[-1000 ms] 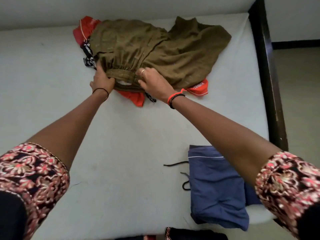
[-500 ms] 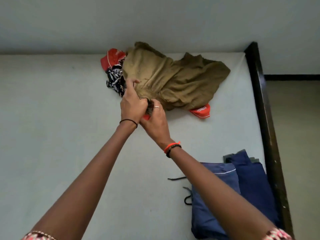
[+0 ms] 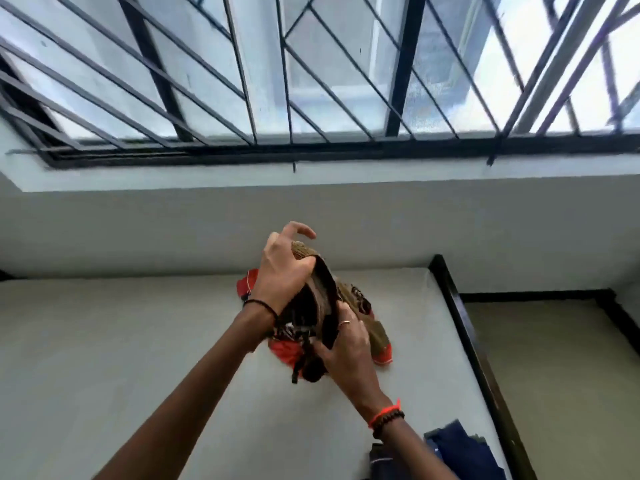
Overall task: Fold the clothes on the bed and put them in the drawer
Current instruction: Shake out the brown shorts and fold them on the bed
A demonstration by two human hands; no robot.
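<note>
**Both hands on the olive garment (image 3: 323, 296)**

The olive garment is gripped at its upper edge by the left hand (image 3: 280, 271), with one finger left sticking out. Its bunched lower part is clasped by the right hand (image 3: 343, 351). It is held up above a red garment (image 3: 285, 351) lying on the bed (image 3: 104, 341) near the far wall. Folded blue clothes (image 3: 460, 452) are seen at the near right, beside the dark bed frame (image 3: 462, 327). A barred window (image 3: 311, 81) is noted above.

Bare mattress (image 3: 121, 341) left of clothes pile (image 3: 287, 351); dark bed rail (image 3: 468, 341) right.
</note>
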